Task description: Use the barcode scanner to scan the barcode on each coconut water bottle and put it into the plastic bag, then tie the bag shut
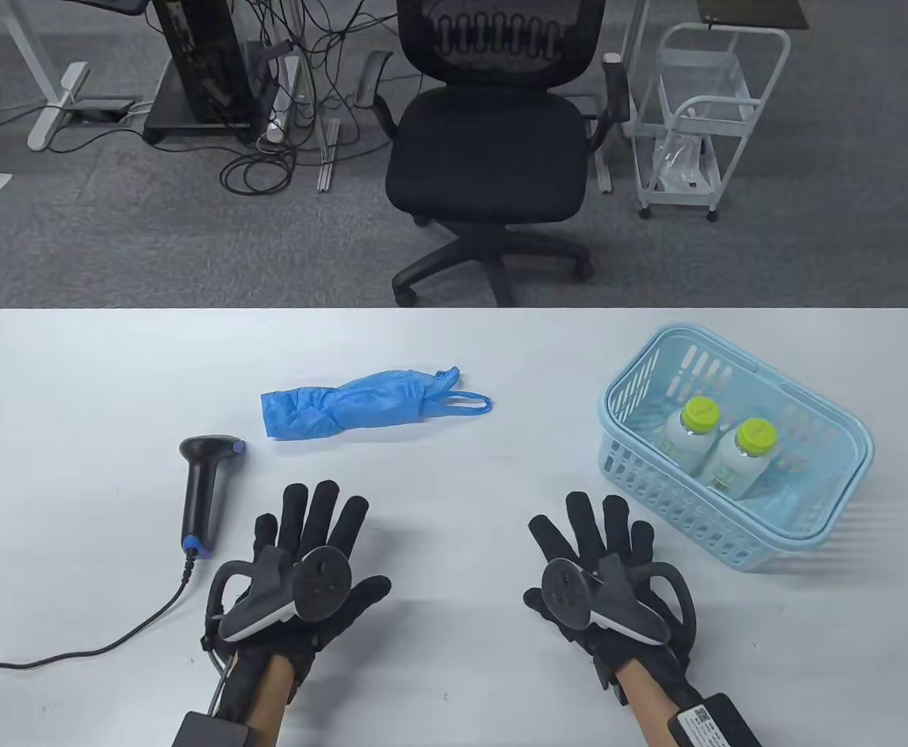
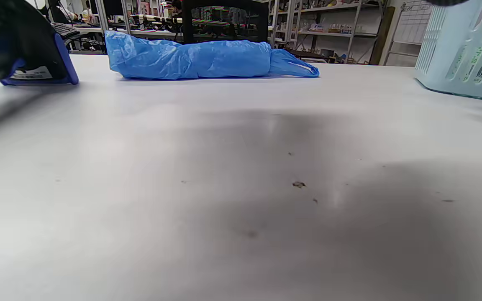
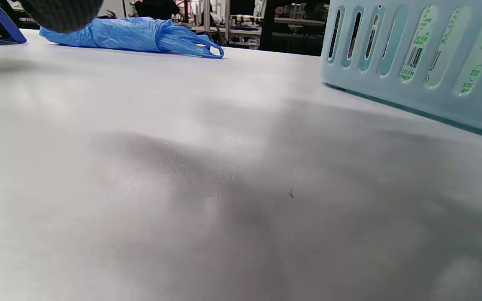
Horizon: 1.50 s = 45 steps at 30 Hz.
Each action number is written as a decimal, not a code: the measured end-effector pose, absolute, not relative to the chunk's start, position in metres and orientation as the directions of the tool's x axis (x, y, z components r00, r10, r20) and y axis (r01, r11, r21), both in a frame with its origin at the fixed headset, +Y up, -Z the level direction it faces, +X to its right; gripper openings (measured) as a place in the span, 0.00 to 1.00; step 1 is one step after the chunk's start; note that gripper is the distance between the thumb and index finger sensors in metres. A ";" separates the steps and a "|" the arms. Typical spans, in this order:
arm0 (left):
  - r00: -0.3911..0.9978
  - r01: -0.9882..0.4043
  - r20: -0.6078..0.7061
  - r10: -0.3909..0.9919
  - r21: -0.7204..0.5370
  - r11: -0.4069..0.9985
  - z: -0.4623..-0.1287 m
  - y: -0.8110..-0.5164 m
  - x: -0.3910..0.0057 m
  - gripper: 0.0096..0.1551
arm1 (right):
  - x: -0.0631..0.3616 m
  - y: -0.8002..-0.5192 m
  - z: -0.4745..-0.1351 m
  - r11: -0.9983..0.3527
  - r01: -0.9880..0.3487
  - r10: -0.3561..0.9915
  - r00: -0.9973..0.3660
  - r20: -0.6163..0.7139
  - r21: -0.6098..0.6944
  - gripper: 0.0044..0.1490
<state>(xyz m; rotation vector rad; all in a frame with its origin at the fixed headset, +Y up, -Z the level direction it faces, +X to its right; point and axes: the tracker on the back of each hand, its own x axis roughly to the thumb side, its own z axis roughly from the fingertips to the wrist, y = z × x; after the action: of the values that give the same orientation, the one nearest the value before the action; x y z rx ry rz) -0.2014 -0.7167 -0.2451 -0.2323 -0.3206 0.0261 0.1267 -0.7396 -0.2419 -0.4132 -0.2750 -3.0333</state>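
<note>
Now both hands lie flat on the table [image 1: 72, 373] near its front edge, palms down and fingers spread wide, holding nothing; I think this is a starting pose. The left hand [image 1: 298, 580] rests just beside the scanner [image 1: 206, 490], which lies on its side toward the front left with its cable running off the left edge, so it is easy to take. The right hand [image 1: 605, 580] is near the basket [image 1: 804, 537] at the right side. Inside it stand two bottles [image 1: 722, 451], white with yellow-green caps and green printed labels. The bag [image 1: 345, 402], blue and thin, lies rolled up in the middle, handles pointing right, not opened yet.
</note>
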 end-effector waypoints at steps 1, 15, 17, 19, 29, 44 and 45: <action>0.949 0.012 0.309 0.062 -0.233 0.972 -0.245 -0.717 -0.201 0.60 | 0.127 -0.740 -0.242 -0.981 0.093 -0.044 -0.961 0.272 0.170 0.54; 0.954 -0.050 0.276 0.118 -0.241 0.969 -0.256 -0.714 -0.202 0.58 | 0.125 -0.741 -0.241 -0.971 0.126 -0.066 -0.958 0.279 0.202 0.54; 0.955 -0.074 0.266 0.134 -0.226 0.971 -0.267 -0.709 -0.202 0.58 | 0.125 -0.740 -0.241 -0.972 0.124 -0.067 -0.960 0.271 0.201 0.54; 0.956 -0.089 0.256 0.146 -0.221 0.971 -0.282 -0.705 -0.200 0.56 | 0.126 -0.738 -0.241 -0.973 0.122 -0.068 -0.963 0.262 0.196 0.54; 0.975 0.041 0.221 0.010 -0.225 0.974 -0.394 -0.693 -0.179 0.56 | 0.140 -0.733 -0.236 -0.974 0.090 -0.052 -0.982 0.182 0.208 0.53; 0.983 0.131 0.161 -0.092 -0.252 0.959 -0.478 -0.754 -0.157 0.42 | 0.161 -0.738 -0.239 -0.966 0.004 0.013 -0.998 0.065 0.259 0.51; 0.978 0.158 0.169 -0.124 -0.202 0.967 -0.477 -0.751 -0.156 0.36 | 0.161 -0.739 -0.239 -0.965 0.005 0.013 -0.998 0.064 0.263 0.52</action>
<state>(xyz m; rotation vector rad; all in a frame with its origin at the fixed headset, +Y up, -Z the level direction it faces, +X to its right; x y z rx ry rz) -0.1558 -0.7508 -0.4775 -0.2162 -0.1564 -0.1432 0.1609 -0.7391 -0.2391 -0.1027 -0.4168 -3.1162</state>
